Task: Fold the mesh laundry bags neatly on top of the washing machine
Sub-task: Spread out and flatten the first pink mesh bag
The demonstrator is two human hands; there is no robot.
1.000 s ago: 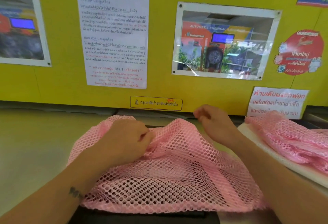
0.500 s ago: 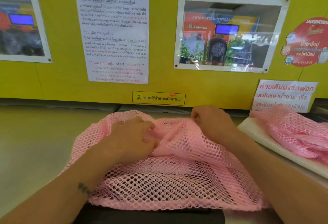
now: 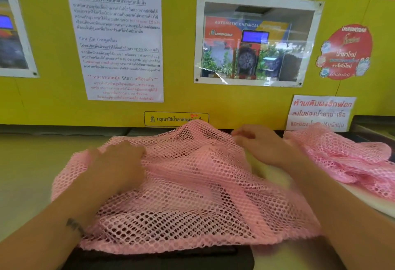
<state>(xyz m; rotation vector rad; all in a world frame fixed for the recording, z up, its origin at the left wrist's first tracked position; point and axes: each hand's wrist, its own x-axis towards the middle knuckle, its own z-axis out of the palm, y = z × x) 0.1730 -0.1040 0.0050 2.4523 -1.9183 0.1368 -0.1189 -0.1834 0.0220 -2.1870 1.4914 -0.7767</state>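
A pink mesh laundry bag [image 3: 192, 201] lies spread and rumpled on the washing machine top [image 3: 25, 184] in front of me. My left hand [image 3: 115, 167] rests on its left part, fingers curled into the mesh. My right hand [image 3: 260, 145] grips the bag's far right edge, which is lifted into a ridge near the wall. The bag's far edge rises in front of the yellow panel. Both hands are slightly blurred.
More pink mesh bags [image 3: 350, 158] lie piled on a white board [image 3: 380, 205] at the right. A yellow wall panel [image 3: 181, 103] with posted notices stands right behind. A dark recess [image 3: 160, 259] shows under the bag's near edge.
The bag's far edge has been pulled up and toward the wall. My right hand moved right along that edge; my left hand shifted left over the mesh.
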